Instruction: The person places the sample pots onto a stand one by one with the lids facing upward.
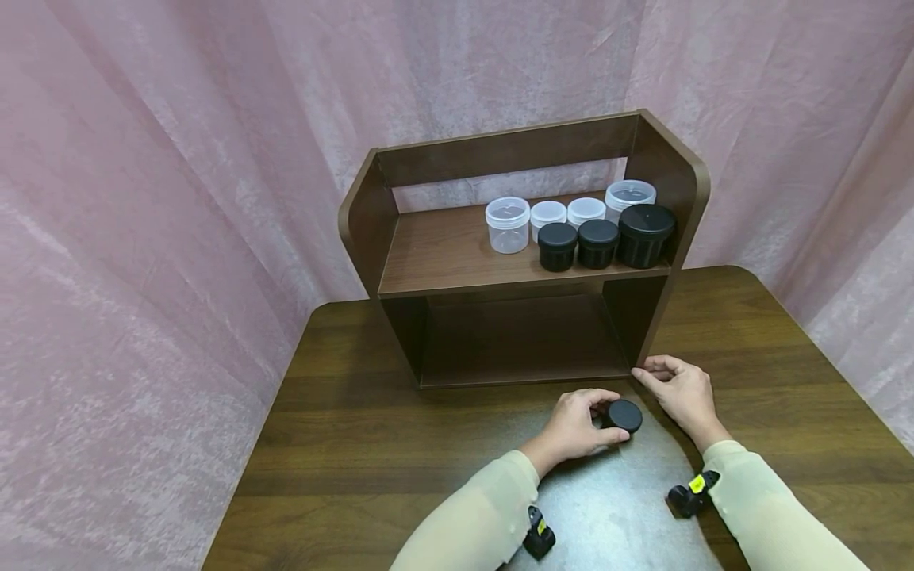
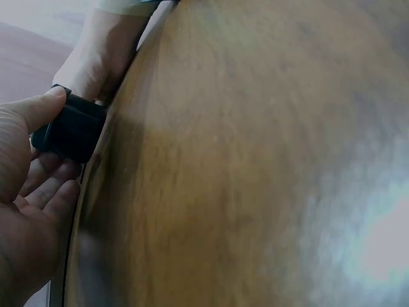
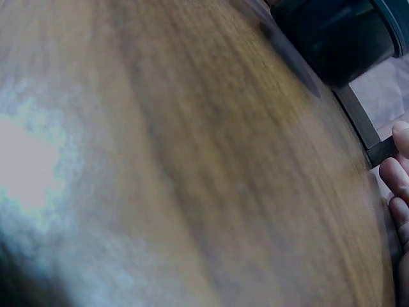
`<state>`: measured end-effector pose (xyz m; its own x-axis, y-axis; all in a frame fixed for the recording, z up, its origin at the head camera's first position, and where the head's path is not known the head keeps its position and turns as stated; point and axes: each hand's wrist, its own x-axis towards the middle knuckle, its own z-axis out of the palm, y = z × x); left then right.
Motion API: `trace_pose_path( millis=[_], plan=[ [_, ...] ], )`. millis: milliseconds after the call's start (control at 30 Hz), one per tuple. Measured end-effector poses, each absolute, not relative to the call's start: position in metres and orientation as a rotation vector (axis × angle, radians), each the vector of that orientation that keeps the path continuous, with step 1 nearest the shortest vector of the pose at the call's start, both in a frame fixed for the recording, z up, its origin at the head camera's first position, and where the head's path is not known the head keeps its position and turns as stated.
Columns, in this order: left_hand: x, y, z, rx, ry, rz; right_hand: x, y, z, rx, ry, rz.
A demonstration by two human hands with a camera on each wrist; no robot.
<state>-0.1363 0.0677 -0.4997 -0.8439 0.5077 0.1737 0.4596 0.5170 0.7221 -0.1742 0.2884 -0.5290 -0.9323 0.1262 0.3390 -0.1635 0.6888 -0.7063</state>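
Observation:
My left hand [image 1: 577, 424] grips a small black screw-lid jar [image 1: 624, 415], thumb on the near side and fingers on the far side. It is held low over the table in front of the shelf. In the left wrist view the black jar [image 2: 73, 131] sits between the thumb and curled fingers. My right hand [image 1: 681, 395] is at the lower front right corner of the brown two-tier shelf [image 1: 493, 383], thumb at the front and fingers by the outer side panel. The right wrist view shows only part of its fingers [image 3: 396, 176] beside the dark shelf edge.
On the upper tier stand clear jars [image 1: 508, 225] with white lids in a back row. In front of them are black jars [image 1: 557, 247], toward the right side. The wooden table [image 1: 343, 460] extends in front of the shelf, with a pink curtain [image 1: 178, 277] behind.

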Motion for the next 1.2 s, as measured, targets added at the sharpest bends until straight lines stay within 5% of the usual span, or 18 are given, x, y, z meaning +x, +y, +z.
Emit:
trace_pose_path(
  millis=[1200],
  plan=[
    [-0.14,0.006,-0.447,0.826,2.782,1.531,-0.173,0.289,-0.53,0.019,-2.554,1.121]
  ],
)
